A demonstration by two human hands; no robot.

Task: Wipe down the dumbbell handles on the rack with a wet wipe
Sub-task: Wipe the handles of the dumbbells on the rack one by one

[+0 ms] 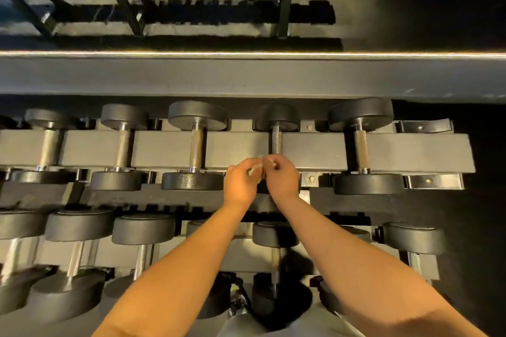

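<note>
Both hands (pixel 261 178) pinching wet wipe (pixel 257 167), above rack (pixel 241 149)

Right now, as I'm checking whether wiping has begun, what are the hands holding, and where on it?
A small pale wipe, pinched between both hands: the left hand at its left end, the right hand at its right end.

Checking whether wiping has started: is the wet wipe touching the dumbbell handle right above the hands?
Cannot tell. The head view shows the left hand and right hand pinching the wet wipe over the dumbbell handle, hiding any contact.
</note>
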